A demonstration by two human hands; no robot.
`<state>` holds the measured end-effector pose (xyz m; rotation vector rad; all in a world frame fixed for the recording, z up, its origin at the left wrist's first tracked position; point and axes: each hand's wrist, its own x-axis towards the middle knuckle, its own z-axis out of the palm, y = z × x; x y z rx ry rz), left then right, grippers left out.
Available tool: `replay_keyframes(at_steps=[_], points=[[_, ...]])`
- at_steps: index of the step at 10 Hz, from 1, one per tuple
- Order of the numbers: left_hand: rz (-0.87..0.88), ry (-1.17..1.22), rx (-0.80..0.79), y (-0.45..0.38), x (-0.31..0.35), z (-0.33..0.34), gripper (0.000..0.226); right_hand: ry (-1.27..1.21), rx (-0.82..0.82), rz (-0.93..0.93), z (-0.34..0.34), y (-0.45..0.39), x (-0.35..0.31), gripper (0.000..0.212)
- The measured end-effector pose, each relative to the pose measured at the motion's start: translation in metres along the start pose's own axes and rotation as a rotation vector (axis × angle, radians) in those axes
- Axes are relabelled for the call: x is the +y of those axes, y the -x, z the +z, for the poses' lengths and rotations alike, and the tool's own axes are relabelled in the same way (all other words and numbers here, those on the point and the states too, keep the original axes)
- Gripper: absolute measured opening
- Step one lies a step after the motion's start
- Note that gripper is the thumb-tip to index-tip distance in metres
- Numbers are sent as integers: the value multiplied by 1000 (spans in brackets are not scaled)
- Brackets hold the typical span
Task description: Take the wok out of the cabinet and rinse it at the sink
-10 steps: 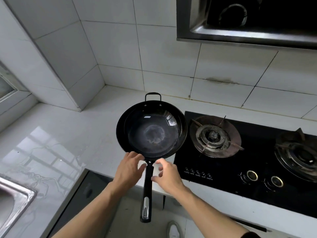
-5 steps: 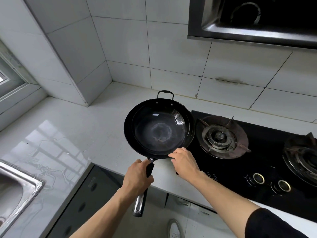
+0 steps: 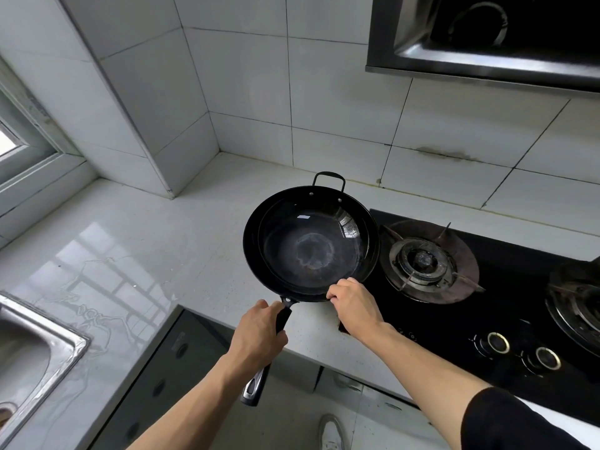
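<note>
A black wok (image 3: 310, 251) with a long handle and a small loop handle at its far side sits over the white counter (image 3: 156, 241), just left of the stove. My left hand (image 3: 259, 332) grips the long handle close to the bowl. My right hand (image 3: 354, 303) pinches the near rim of the wok. The wok's inside is bare, with a pale ring mark at the bottom. The steel sink (image 3: 29, 352) lies at the far left edge of the view.
A black gas stove (image 3: 487, 313) with two burners and knobs fills the right side. A range hood (image 3: 487, 43) hangs above it. Tiled walls close the back and a window stands at left. Dark cabinet fronts (image 3: 168, 368) sit below the counter.
My left hand has closed round the long handle, and my right hand has moved up from beside the handle to the near rim. The wok has stayed beside the stove.
</note>
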<state>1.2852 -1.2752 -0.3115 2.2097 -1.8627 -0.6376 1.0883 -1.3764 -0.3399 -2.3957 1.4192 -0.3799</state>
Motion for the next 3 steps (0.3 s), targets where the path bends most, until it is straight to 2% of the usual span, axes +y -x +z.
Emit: replay_keyframes(at_steps=[2, 3], points=[[-7, -66, -27, 2, 3, -6, 52, -50, -120, 13, -14, -1, -3, 21], [26, -93, 14, -3, 6, -22, 52, -124, -139, -20, -33, -3, -6, 37]])
